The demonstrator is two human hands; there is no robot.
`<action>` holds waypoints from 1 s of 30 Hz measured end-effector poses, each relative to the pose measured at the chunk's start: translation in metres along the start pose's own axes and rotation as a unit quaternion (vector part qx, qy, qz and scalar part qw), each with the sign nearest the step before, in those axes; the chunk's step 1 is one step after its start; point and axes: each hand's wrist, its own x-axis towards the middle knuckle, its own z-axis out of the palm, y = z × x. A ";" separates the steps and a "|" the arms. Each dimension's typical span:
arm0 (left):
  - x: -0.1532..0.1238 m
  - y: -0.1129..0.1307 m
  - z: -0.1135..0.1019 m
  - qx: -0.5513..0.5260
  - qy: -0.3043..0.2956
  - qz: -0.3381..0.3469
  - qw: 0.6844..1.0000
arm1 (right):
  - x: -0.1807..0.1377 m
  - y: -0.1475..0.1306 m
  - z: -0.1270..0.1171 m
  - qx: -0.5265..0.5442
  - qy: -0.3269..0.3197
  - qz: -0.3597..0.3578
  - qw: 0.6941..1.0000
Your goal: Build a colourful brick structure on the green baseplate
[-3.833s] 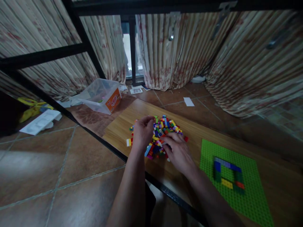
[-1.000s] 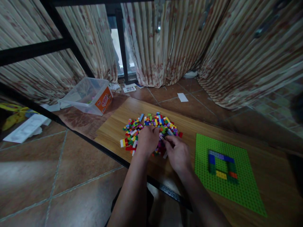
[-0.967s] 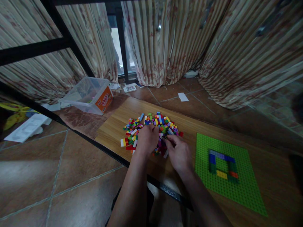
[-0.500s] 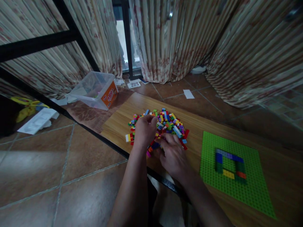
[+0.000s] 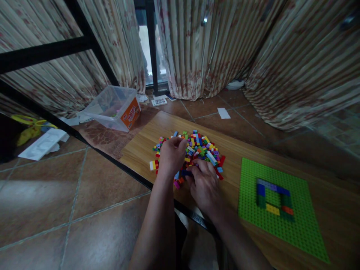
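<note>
A heap of loose toy building bricks (image 5: 201, 146) in many colours lies on a wooden tabletop. Over its left part is my left hand (image 5: 173, 155), fingers curled and pressed together; whatever they may hold is hidden. My right hand (image 5: 205, 183) is at the near side of the heap, with thumb and index finger closed at a dark blue brick (image 5: 185, 173). To the right, a green studded baseplate (image 5: 253, 225) carries a low rectangular ring of bricks (image 5: 272, 209) in blue, green, yellow, orange and lilac, open in the middle.
A clear plastic box (image 5: 109, 122) with an orange label stands beyond the table's left end on a brown mat (image 5: 98, 137). A white moulded tray (image 5: 42, 144) lies on the tiled floor. A black metal bar (image 5: 126, 170) runs along the table's near edge. Curtains (image 5: 191, 48) hang behind.
My right hand has shifted slightly, and the dark blue brick at its fingertips shows more plainly. My left hand stays almost where it was. The baseplate and its bricks are unchanged.
</note>
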 end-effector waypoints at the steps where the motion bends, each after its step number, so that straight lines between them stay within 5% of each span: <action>1: 0.000 0.000 0.000 -0.002 -0.002 -0.001 1.000 | 0.002 0.002 -0.002 0.016 0.009 0.008 1.000; 9: 0.001 -0.005 0.003 -0.022 -0.072 0.009 0.997 | 0.011 0.014 -0.020 0.263 0.040 0.150 0.952; 15: -0.007 0.011 0.015 -0.126 -0.261 0.038 0.956 | 0.015 0.022 -0.027 0.405 0.098 0.198 0.887; 18: -0.014 0.023 0.025 -0.150 -0.289 0.019 0.945 | 0.013 0.031 -0.035 0.426 0.113 0.206 0.873; 30: -0.047 0.032 0.102 -0.146 -0.265 0.029 0.953 | -0.026 0.081 -0.091 0.238 0.139 0.185 0.943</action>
